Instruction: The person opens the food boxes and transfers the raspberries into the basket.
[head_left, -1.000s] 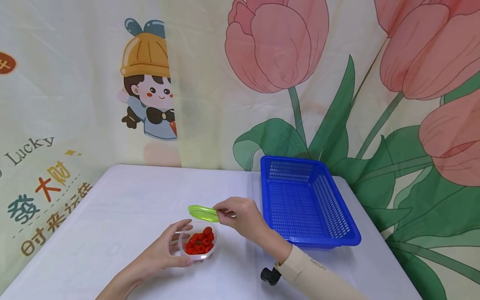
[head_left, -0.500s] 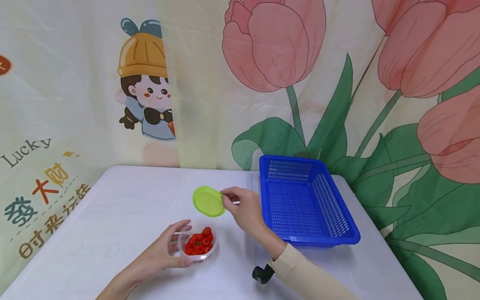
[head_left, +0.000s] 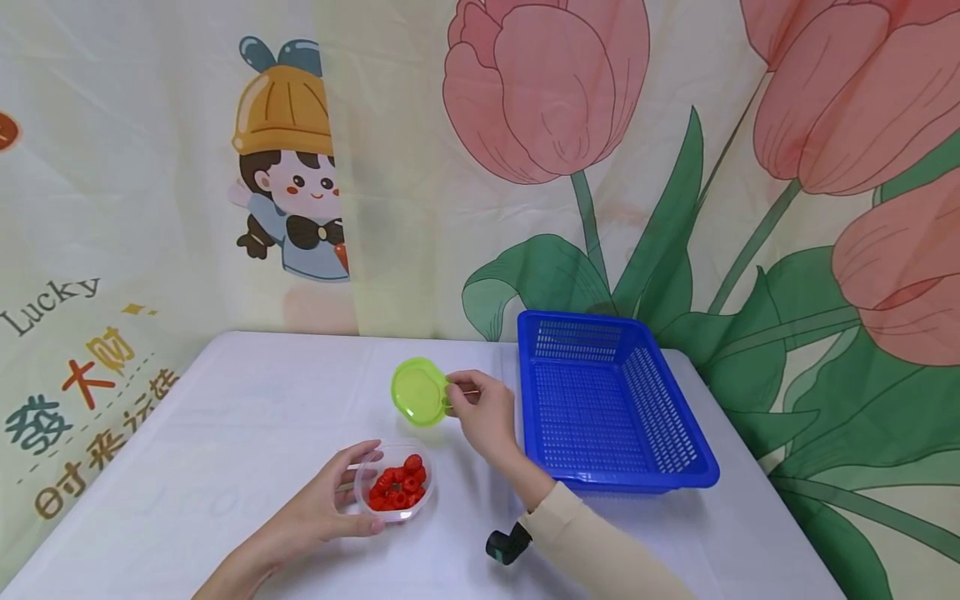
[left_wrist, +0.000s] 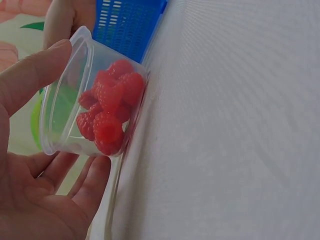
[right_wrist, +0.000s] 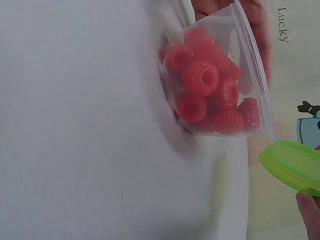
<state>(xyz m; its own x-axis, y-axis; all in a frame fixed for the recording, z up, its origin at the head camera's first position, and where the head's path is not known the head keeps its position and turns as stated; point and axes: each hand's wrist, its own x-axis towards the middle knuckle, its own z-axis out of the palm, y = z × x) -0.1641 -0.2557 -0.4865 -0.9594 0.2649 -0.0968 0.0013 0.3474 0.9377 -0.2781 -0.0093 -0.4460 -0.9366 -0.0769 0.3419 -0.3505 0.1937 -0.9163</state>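
Note:
A clear plastic tub [head_left: 396,515] stands upright on the white table with several red raspberries [head_left: 397,485] inside. My left hand [head_left: 330,504] holds it from the left, thumb on the near side and fingers around the far side. In the left wrist view the thumb lies at the tub's rim, and the raspberries [left_wrist: 107,105] show through the wall. My right hand [head_left: 483,412] pinches the edge of a green lid [head_left: 420,392], tilted up beyond the tub and apart from it. Part of that lid [right_wrist: 295,165] shows at the right wrist view's edge.
A blue perforated basket [head_left: 611,417] stands on the table [head_left: 285,392] to the right of my right hand. Behind the table hangs a printed curtain [head_left: 405,167]. A black device [head_left: 508,544] sits at my right wrist.
My right hand has raised the green lid up and away from above the tub, turning its flat face toward the head camera. The left hand and tub stay in place.

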